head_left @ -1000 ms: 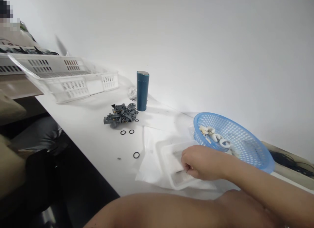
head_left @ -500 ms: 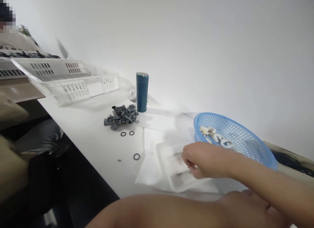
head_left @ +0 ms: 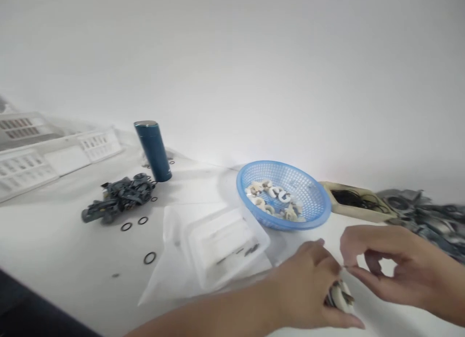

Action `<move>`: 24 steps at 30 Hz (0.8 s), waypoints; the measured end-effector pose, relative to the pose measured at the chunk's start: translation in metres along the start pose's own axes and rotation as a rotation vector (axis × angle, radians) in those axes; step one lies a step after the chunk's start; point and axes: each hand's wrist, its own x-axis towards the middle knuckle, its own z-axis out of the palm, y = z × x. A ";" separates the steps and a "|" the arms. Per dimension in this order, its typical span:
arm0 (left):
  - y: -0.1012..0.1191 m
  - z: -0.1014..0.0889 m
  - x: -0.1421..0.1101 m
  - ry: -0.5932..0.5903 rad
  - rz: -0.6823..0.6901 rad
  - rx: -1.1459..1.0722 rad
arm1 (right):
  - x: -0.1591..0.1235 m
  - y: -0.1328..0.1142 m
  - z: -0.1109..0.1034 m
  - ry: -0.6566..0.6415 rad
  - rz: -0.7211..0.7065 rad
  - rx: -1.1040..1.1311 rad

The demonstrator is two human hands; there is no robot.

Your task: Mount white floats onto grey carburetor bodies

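Observation:
My left hand is closed around a rounded white plastic part, with darker metal showing at its edge; fingers hide much of it. Close beside it, my right hand pinches thumb and forefinger together at a tiny dark tip, too small to name. A shallow white tray lies left of my hands on a clear plastic bag, with a few thin dark pieces inside. Behind the hands stands a blue mesh basket holding several white ring-shaped parts.
Grey carburetors sit at left near a teal flask, with black rubber rings around. White crates stand far left. A cream box of black rings and a pile of grey metal parts are at right.
The view has turned right. My right hand has left the white tray and come next to my left hand, whose white part is now visible.

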 end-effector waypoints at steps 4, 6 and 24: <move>-0.001 -0.002 -0.011 0.091 -0.064 -0.151 | -0.044 0.024 -0.003 0.079 0.059 0.098; 0.000 -0.007 -0.014 0.101 -0.054 -0.194 | -0.053 0.031 0.002 0.079 0.121 0.180; 0.019 -0.035 -0.021 -0.105 -0.068 -0.324 | -0.067 0.045 0.073 0.147 0.237 0.804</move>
